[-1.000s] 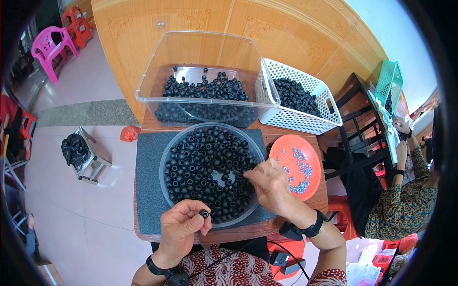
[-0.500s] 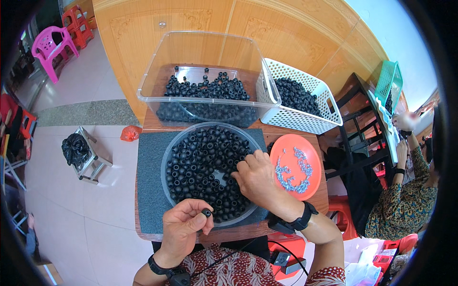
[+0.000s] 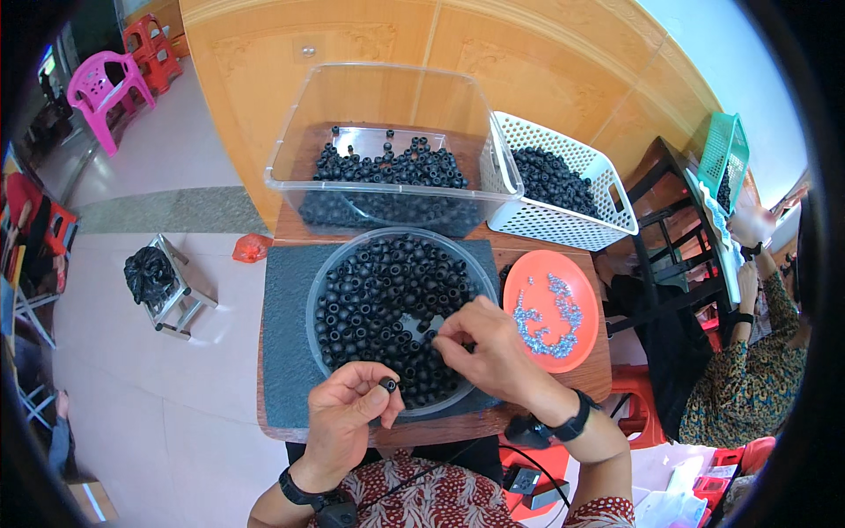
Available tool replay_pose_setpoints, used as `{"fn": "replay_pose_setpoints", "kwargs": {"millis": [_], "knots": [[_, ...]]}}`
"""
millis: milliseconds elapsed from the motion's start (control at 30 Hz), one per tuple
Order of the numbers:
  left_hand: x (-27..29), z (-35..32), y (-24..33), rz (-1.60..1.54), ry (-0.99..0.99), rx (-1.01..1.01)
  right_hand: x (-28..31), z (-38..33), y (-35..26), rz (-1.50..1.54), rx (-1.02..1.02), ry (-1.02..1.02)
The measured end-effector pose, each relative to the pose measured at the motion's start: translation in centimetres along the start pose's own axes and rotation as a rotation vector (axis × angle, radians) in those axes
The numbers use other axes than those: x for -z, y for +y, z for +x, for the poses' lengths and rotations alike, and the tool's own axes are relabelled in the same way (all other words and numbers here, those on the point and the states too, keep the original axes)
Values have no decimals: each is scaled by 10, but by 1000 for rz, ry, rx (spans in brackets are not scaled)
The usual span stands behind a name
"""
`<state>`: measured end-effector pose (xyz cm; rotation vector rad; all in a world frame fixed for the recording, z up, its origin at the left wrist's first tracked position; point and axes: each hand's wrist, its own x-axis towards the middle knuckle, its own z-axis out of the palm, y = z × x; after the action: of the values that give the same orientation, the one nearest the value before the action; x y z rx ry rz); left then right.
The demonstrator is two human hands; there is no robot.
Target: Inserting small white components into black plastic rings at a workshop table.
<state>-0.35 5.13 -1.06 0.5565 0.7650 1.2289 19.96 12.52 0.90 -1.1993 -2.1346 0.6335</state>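
At the tub (image 3: 312, 321), I judge it's picking: left fingers (image 3: 373, 404) pinch a bead (image 3: 388, 385); right fingers (image 3: 461, 326), I can't tell; next needs steadiness.

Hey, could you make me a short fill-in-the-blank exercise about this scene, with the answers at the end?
1. The left hand holds a small bead coloured ____.
2. The orange plate lies to the ____ of the round bowl.
3. The clear box stands to the ____ of the white basket.
4. The plastic chair at upper left is ____.

Missing words: black; right; left; pink.
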Motion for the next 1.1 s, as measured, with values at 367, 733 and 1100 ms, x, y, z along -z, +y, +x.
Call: {"fn": "replay_pose_setpoints", "kwargs": {"millis": [367, 733, 1100], "knots": [[-23, 3, -11, -55, 40, -76, -9, -25, -45, 647, -223, 0], [-29, 1, -13, -20, 137, -118, -28, -34, -53, -1, 262, 318], [-27, -3, -13, -44, 10, -78, -17, -38, -50, 102, 193, 359]]}}
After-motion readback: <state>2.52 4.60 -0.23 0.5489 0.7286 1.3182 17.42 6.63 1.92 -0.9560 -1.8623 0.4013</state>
